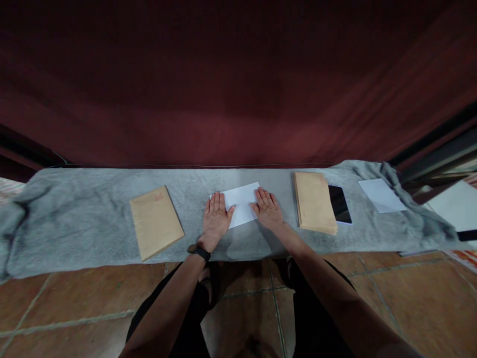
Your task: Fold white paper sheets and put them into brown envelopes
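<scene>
The left hand [217, 214] lies flat at the centre of the frame, fingers extended and grasping nothing, its palm down over the left end of a white paper [241, 205]. The right hand [269, 209] is likewise spread and free of any grip, its fingertips and thumb on the paper's right end. The paper rests between them, slightly tilted, on a grey cloth [93, 209] that runs across the middle of the frame. A dark wristwatch [201, 252] circles the left wrist. Left of centre lies a brown envelope [156, 222]; right of centre, a stack of brown envelopes [316, 203] sits just beside a dark-screened device [339, 204]. Farther right is a white sheet [382, 195]. Dark red fabric [238, 99] fills the upper frame, and brown floor tiles [82, 293] the bottom.
</scene>
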Demonstrator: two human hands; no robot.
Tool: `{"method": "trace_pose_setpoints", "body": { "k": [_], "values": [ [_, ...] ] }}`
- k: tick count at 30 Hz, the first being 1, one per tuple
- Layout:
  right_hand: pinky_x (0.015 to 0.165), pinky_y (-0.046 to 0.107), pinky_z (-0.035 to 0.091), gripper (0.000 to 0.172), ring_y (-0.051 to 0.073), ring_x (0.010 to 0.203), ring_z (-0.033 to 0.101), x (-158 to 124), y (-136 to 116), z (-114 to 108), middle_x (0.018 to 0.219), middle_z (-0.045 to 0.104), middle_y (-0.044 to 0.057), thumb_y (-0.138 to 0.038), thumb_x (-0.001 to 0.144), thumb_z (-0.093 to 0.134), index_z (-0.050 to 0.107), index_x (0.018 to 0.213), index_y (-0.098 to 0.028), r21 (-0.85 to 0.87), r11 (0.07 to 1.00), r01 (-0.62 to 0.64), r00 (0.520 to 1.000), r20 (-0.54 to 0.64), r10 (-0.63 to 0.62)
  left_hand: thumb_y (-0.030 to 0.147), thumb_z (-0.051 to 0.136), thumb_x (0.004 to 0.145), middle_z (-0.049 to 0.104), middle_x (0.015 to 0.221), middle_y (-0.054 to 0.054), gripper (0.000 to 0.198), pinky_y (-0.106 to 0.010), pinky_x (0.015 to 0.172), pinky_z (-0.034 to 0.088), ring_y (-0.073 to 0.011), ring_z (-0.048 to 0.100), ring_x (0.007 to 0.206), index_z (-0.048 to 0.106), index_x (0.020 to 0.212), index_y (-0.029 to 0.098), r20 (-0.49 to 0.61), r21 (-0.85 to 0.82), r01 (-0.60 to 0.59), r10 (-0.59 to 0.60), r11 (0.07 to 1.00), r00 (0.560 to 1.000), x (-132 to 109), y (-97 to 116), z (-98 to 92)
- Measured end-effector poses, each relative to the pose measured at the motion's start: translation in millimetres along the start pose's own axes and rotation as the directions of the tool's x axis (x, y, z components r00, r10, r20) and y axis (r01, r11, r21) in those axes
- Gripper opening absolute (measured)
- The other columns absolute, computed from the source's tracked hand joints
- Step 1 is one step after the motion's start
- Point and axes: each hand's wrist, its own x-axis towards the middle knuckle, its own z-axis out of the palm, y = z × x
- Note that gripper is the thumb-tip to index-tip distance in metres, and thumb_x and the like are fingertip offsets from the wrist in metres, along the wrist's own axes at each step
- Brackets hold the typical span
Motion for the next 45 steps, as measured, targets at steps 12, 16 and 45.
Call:
{"method": "trace_pose_setpoints", "body": {
  "k": [12,16,45],
  "values": [
    [0.124,0.052,0.027,0.060,0.032,0.153,0.035,-4,22,-18,0.164,0.038,0.019,-0.041,0.108,0.034,0.043,0.156,-0.006,0.046,0.991,-0.127,0.991,-0.045,0.129,0.045,0.031,0.104,0.031,0.165,-0.025,0.071,-0.057,0.128,0.019,-0.0355,0.026,0.157,0.035,0.157,-0.002,-0.123,0.005,0.061,-0.060,0.998,0.991,1,-1,-8.9],
    [0.126,0.048,0.028,0.059,0.027,0.155,0.032,-5,6,-25,0.166,0.035,0.016,-0.038,0.108,0.030,0.038,0.159,-0.008,0.102,0.994,-0.030,0.999,-0.037,0.034,0.040,0.026,0.106,0.029,0.169,-0.017,0.065,-0.052,0.130,0.018,-0.0282,0.019,0.159,0.031,0.161,0.006,-0.038,-0.032,-0.147,0.146,0.989,0.989,-5,31,-11.3],
    [0.072,0.027,0.050,0.016,0.022,0.086,0.071,14,23,-44,0.082,0.077,0.004,-0.030,0.086,0.063,0.076,0.084,-0.020,0.280,0.895,-0.347,0.932,0.209,0.296,0.054,0.036,0.104,0.031,0.166,-0.022,0.075,-0.054,0.128,0.020,-0.0333,0.024,0.158,0.032,0.160,0.004,0.033,-0.009,-0.038,0.038,0.999,0.999,-11,21,-0.8]
  ]
}}
